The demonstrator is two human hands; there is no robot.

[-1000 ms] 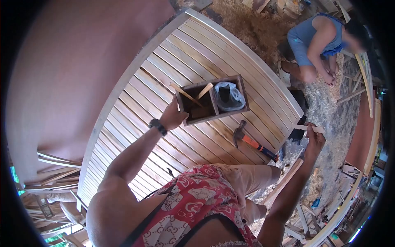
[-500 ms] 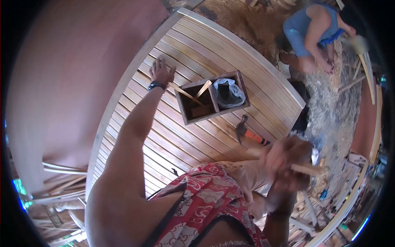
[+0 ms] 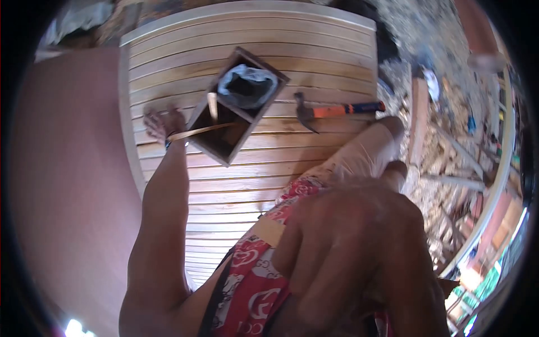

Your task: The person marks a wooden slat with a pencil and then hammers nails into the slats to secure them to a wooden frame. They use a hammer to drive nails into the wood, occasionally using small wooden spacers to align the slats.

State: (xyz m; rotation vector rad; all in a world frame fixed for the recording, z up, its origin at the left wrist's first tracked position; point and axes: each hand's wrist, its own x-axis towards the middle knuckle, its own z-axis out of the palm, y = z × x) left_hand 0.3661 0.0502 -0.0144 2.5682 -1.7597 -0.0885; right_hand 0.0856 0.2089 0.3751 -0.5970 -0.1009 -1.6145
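My left hand [image 3: 163, 122] lies on the slatted wooden deck [image 3: 252, 194], fingers spread. It is open, with a dark band at the wrist. Beside it stands a two-part wooden box [image 3: 256, 122]. One compartment is lined with a clear plastic bag [image 3: 246, 72]; a thin wooden stick [image 3: 196, 132] and a shorter one [image 3: 212, 106] lean out of the other. Close to the camera, my right hand [image 3: 348, 224] is blurred above my lap, back upward and fingers bent. A pale flat piece of wood [image 3: 269, 231] shows at its fingertips. The grip itself is partly hidden.
A claw hammer [image 3: 337, 110] with an orange and dark handle lies on the slats right of the box. A smooth brown panel [image 3: 73, 168] rises along the left. Wood shavings and scraps [image 3: 435, 146] cover the ground at the right, past my feet [image 3: 394, 129].
My view has turned right, so the deck, box and hammer appear rotated. My right hand has come from beyond my knees back toward my body with the wood piece. My left hand stays on the slats.
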